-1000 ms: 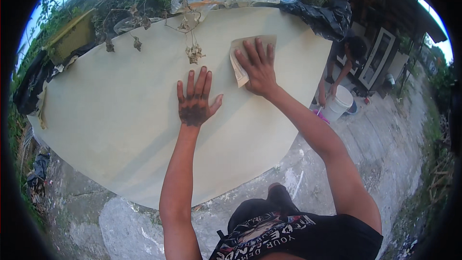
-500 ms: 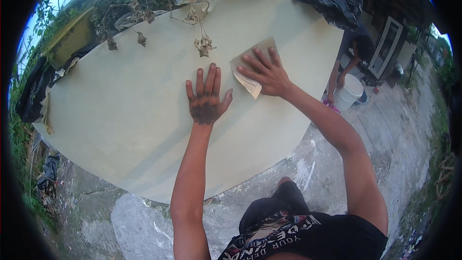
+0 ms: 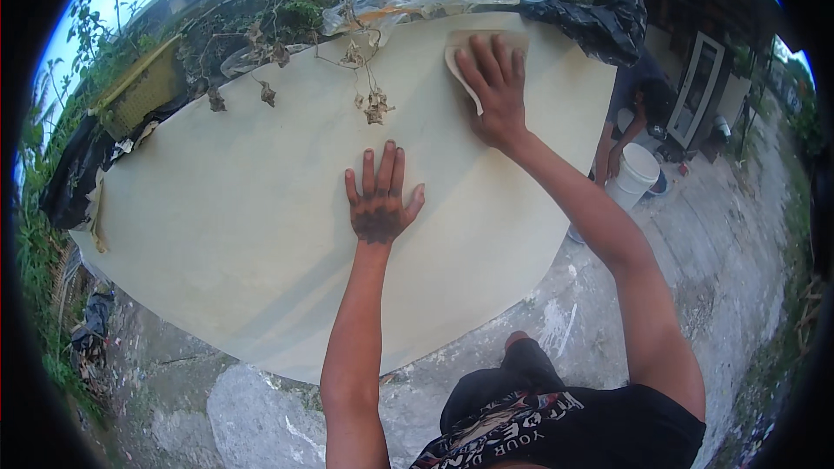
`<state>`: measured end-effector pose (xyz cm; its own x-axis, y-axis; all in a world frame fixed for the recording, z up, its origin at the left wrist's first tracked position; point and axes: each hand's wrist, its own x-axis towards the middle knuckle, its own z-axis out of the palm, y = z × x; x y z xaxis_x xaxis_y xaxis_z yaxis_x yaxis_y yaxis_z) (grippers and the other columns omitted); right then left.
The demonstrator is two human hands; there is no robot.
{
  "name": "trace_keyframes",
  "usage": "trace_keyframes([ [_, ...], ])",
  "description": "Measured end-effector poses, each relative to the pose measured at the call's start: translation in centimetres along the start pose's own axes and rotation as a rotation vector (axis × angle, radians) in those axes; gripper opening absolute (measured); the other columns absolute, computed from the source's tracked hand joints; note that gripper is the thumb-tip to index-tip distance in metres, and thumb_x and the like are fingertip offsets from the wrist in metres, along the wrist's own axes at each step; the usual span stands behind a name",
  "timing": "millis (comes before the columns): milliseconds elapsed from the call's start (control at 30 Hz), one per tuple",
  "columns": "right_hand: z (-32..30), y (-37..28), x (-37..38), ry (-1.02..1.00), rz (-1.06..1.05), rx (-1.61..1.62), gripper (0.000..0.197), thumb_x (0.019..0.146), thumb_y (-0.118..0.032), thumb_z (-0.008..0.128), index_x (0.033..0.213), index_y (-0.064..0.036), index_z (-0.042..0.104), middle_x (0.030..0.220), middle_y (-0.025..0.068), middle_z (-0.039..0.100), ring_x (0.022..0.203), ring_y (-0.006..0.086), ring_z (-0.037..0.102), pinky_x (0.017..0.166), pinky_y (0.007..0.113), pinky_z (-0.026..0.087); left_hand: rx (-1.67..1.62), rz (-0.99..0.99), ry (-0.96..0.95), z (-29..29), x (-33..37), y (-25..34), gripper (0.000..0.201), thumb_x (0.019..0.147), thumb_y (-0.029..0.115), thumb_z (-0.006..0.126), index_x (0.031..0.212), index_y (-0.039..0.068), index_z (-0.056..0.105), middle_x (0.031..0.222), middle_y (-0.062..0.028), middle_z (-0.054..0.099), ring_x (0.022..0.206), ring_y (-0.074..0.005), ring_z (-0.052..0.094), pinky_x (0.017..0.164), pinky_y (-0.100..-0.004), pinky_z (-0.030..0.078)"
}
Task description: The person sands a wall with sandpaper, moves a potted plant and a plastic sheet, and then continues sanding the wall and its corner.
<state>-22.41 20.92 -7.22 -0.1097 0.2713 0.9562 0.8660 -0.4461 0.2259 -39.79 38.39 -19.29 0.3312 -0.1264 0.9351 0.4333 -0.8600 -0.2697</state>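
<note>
Head view: right hand flat on paper, fingers slightly apart, board beneath.
Left hand, fingers spread, lies left of that grip; even pressure should stop the paper curling.

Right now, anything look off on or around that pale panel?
Two things: a shrivelled leaf cluster dangles over the pale panel, just beyond the left hand, cluttering an otherwise plain surface; and a ragged strip hangs at the panel's left edge, looking torn. No spill visible.
</note>
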Motion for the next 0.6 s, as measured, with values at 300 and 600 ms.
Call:
trace_keyframes([
  [300,-0.5,0.2,-4.6,0.04,0.167,0.066,0.074,0.079,-0.022,0.071,0.149,-0.0299,0.046,0.162,0.0062,0.032,0.152,0.0336,0.02,0.122,0.057,0.01,-0.027,0.005,0.005,-0.3,0.2,0.3,0.073,0.086,0.054,0.059,0.148,0.016,0.048,0.159,0.0021,0.037,0.148,-0.0262,0.03,0.121,-0.0521,0.018],
  [600,-0.9,1.1,-10.0,-0.11,0.105,-0.064,0.079,0.08,-0.006,0.062,0.153,-0.0244,0.039,0.164,0.0086,0.024,0.152,0.0356,0.02,0.121,0.057,0.012,-0.077,-0.027,-0.096,-1.1,0.1,-0.5,0.078,0.084,0.053,0.064,0.151,0.016,0.044,0.161,0.002,0.032,0.149,-0.0261,0.028,0.12,-0.0516,0.02],
])
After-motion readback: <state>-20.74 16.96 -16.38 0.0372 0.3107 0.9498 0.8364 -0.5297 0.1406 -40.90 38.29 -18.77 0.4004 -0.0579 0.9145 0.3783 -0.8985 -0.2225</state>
